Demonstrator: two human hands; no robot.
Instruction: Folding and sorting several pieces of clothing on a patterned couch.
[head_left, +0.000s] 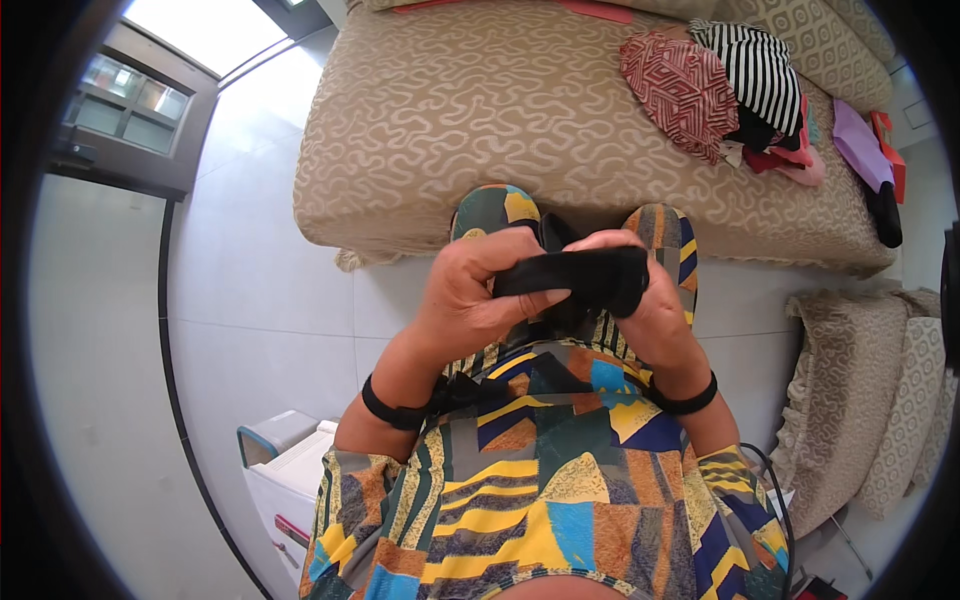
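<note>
A black fabric piece, perhaps a sock or a small garment, is stretched between my two hands above my lap. My left hand pinches one end, its thumb pressed along the lower edge. The other end is gripped by my right hand, whose fingers are partly hidden behind the folded cloth. More dark fabric hangs below and behind the strip, so its full shape cannot be told. Black bands circle both of my wrists. My patterned trouser knees touch or nearly touch the sofa's front edge.
Ahead lies a wide sofa with a beige patterned cover. A clothes heap includes a red patterned cloth and a striped cloth. A lilac cloth and a black cloth lie farther right. A covered armchair stands at right, a bin at left.
</note>
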